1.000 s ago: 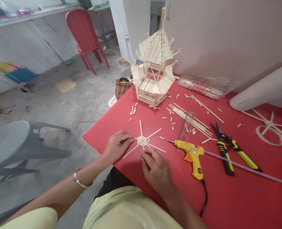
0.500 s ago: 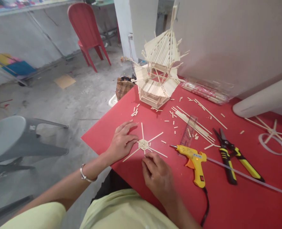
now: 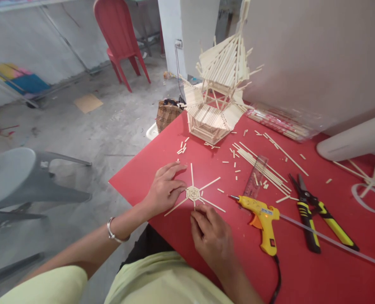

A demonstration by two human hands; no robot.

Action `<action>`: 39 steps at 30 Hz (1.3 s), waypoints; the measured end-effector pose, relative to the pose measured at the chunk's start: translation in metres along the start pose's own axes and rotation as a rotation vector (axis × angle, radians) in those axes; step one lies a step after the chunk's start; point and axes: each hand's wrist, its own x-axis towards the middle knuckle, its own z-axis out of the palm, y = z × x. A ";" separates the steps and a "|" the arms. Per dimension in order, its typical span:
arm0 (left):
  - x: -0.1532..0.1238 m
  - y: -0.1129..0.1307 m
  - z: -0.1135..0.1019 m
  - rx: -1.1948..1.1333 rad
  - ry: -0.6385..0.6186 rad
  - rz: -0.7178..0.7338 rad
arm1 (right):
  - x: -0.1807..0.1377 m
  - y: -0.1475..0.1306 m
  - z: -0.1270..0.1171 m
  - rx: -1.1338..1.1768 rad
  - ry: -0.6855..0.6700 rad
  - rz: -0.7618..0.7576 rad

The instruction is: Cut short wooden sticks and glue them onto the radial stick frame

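Note:
A flat six-spoked frame of thin wooden sticks [image 3: 193, 193] lies on the red table, with rings of short stick pieces around its centre. My left hand [image 3: 165, 185] is at its left side, thumb and index finger pinching the spoke there, while the other fingers extend over the table. At the near side, my right hand [image 3: 212, 231] has its fingertips closed on the spoke that points toward me. Right of this hand lies a yellow hot glue gun [image 3: 263, 219], its nozzle toward the frame and a long glue stick out of its back.
Black-and-yellow cutters [image 3: 317, 211], a clear ruler [image 3: 255, 177] and loose sticks [image 3: 260, 164] lie to the right. A stick-built tower model [image 3: 220, 97] stands at the back. Further right are a tape-like ring [image 3: 358, 202] and a white roll [image 3: 355, 137].
The camera view has shifted slightly, so the table things appear a little further right. Both hands keep their hold on the stick frame, with hardly any movement.

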 end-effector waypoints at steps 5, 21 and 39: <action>0.000 -0.001 0.002 0.000 0.005 0.018 | -0.002 0.002 0.001 -0.003 -0.018 0.003; 0.001 0.000 0.001 0.006 0.025 0.045 | -0.002 0.002 0.003 -0.002 -0.003 -0.004; -0.018 0.004 -0.003 0.114 0.127 0.163 | -0.003 0.003 0.006 0.032 0.048 0.001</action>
